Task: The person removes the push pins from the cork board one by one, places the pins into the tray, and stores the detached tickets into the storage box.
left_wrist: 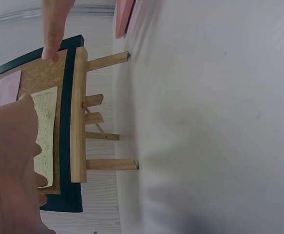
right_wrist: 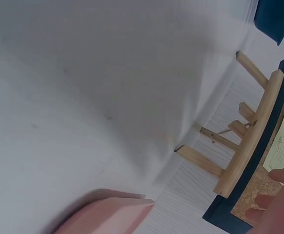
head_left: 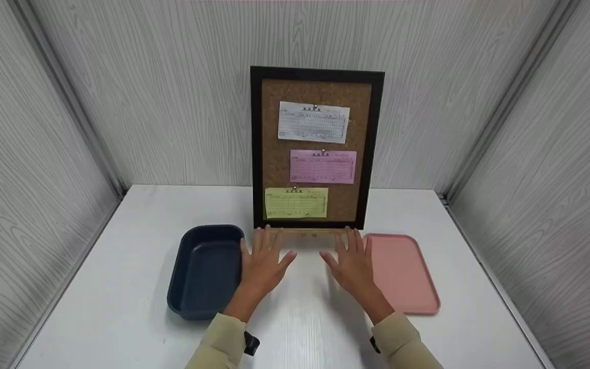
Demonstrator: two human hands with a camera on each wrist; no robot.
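Observation:
A cork board [head_left: 274, 154] in a black frame stands on a small wooden easel [left_wrist: 78, 117] at the back of the table. Pinned to it are a white slip [head_left: 313, 123], a pink slip [head_left: 322, 167] and a yellow slip [head_left: 296, 203], each by a pin at its top edge. My left hand [head_left: 263, 266] is spread in front of the board's lower left corner, beside a dark blue basin. Opposite it, my right hand [head_left: 352, 264] is held with fingers extended before the lower right corner, near a pink tray. Neither hand holds anything.
The deep navy basin [head_left: 177, 279] sits on the left of the white table [head_left: 136, 246]; the shallow pink tray [head_left: 402, 271] lies on the right. Grey wood-grain panels [head_left: 182, 92] enclose the table at the back and both sides.

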